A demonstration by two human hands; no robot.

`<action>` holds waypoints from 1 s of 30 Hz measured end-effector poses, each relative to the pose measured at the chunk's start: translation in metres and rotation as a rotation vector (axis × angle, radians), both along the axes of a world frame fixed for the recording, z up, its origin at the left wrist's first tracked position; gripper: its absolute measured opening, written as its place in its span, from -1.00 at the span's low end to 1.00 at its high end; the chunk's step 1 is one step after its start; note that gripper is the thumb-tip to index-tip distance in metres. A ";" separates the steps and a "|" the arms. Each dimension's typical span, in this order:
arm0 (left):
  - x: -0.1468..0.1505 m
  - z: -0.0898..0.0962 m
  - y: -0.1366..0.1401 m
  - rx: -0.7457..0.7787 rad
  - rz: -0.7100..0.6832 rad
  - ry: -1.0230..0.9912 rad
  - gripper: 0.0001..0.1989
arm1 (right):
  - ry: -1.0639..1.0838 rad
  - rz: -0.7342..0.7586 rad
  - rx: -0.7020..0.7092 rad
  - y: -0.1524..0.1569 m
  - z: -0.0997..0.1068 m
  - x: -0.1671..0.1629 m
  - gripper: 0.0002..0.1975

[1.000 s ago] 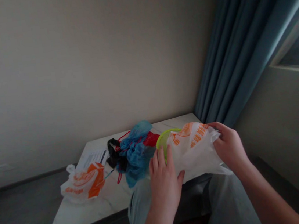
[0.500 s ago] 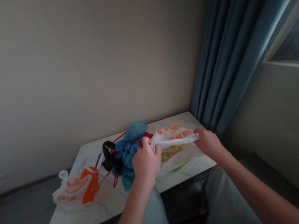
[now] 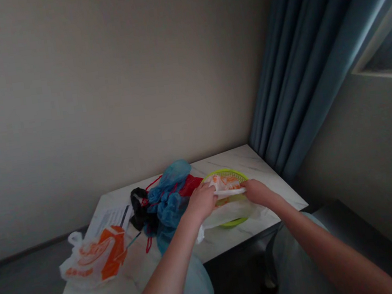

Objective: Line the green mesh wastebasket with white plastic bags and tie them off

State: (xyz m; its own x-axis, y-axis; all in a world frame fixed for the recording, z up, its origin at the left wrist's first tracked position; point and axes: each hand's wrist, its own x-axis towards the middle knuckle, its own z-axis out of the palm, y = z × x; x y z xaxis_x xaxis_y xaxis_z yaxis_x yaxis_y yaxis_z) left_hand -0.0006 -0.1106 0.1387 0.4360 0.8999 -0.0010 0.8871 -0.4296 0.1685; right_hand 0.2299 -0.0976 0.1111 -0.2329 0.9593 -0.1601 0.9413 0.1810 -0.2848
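A white plastic bag (image 3: 215,216) with orange print is stretched between my two hands, over a yellow-green mesh basket (image 3: 236,222). My left hand (image 3: 203,200) grips the left side of the bag's mouth, fingers closed. On the right side, my right hand (image 3: 258,192) pinches the opposite edge. The basket's far rim shows behind the bag, and its near rim shows below; most of its inside is hidden by the bag. Just left of my left hand lies a heap of blue plastic bags (image 3: 170,204), with a red bag (image 3: 190,185) against it.
Another white and orange plastic bag (image 3: 94,256) sits at the left of the marbled white table (image 3: 211,252). A black bag (image 3: 139,208) and a printed sheet (image 3: 109,217) lie behind it. A blue curtain (image 3: 281,81) hangs at the right.
Both hands have drawn closer together and slightly lower with the bag. The basket's yellow-green rim now shows around it, and the view has shifted slightly.
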 end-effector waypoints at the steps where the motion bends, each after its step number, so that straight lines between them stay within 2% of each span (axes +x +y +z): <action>1: 0.001 -0.007 0.006 -0.022 -0.008 -0.006 -0.75 | 0.012 0.017 -0.033 0.003 -0.002 -0.001 -0.65; 6: 0.009 -0.038 0.027 -0.124 -0.019 -0.001 -0.73 | 0.104 0.085 -0.109 0.019 -0.016 -0.006 -0.66; 10: 0.018 -0.050 0.038 -0.080 -0.005 0.052 -0.70 | 0.159 0.125 -0.140 0.028 -0.034 -0.010 -0.58; 13: 0.019 -0.052 0.049 -0.005 0.016 0.050 -0.68 | 0.143 0.049 -0.067 0.031 -0.049 -0.012 -0.67; 16: 0.015 -0.055 0.066 0.038 0.079 0.021 -0.70 | 0.198 -0.090 0.101 0.035 -0.056 -0.011 -0.74; 20: 0.006 -0.059 0.091 -0.074 0.177 -0.090 -0.75 | 0.329 -0.225 0.264 0.047 -0.052 0.000 -0.68; 24: -0.005 -0.057 0.111 -0.144 0.224 -0.174 -0.81 | 0.445 -0.237 0.239 0.062 -0.046 0.020 -0.74; 30: -0.020 -0.051 0.129 -0.290 0.038 -0.405 -0.79 | 0.519 -0.175 0.116 0.089 -0.050 0.049 -0.59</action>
